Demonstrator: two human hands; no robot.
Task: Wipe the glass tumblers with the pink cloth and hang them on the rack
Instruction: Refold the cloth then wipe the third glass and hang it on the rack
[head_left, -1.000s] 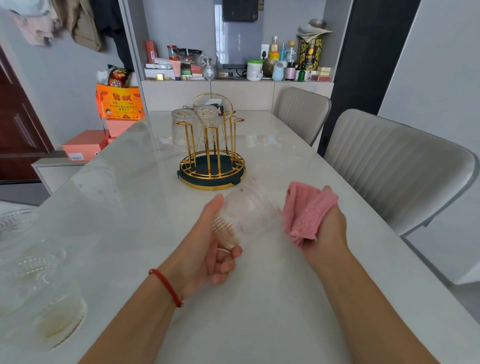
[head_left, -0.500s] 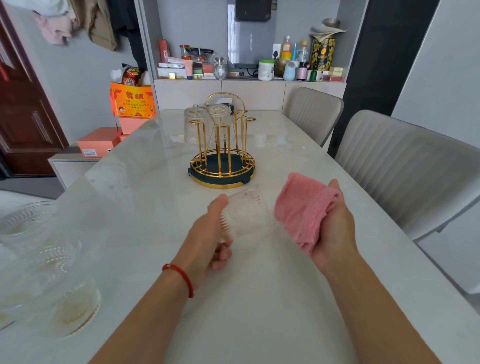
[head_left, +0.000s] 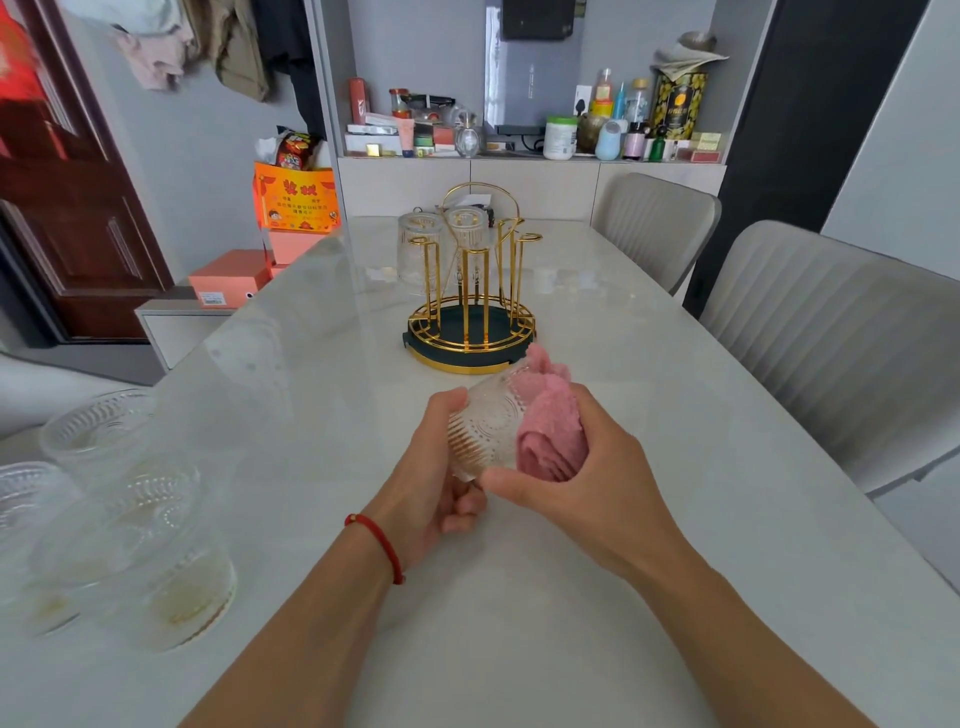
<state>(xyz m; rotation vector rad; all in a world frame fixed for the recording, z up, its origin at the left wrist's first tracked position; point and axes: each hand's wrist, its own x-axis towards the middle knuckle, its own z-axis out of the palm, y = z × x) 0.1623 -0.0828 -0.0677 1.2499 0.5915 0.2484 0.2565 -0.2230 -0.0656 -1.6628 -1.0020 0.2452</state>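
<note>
My left hand (head_left: 434, 475) grips a ribbed glass tumbler (head_left: 485, 428) on its side above the table, mouth turned to the right. My right hand (head_left: 582, 478) holds the pink cloth (head_left: 550, 431) bunched against the tumbler's mouth, thumb resting on the glass. The gold rack (head_left: 470, 291) with a dark green base stands just beyond my hands. Two tumblers (head_left: 421, 252) hang upside down on its far left pegs. Several more tumblers (head_left: 130, 514) stand at the table's left edge, blurred.
The pale marble table (head_left: 623, 597) stretches ahead to a cluttered sideboard (head_left: 530, 140). Two grey chairs (head_left: 831, 343) stand along the right side. Orange boxes (head_left: 293, 202) sit beyond the table's far left corner.
My right hand has brought the pink cloth left onto the tumbler's mouth; before, cloth and glass were apart. My view has shifted closer to the rack.
</note>
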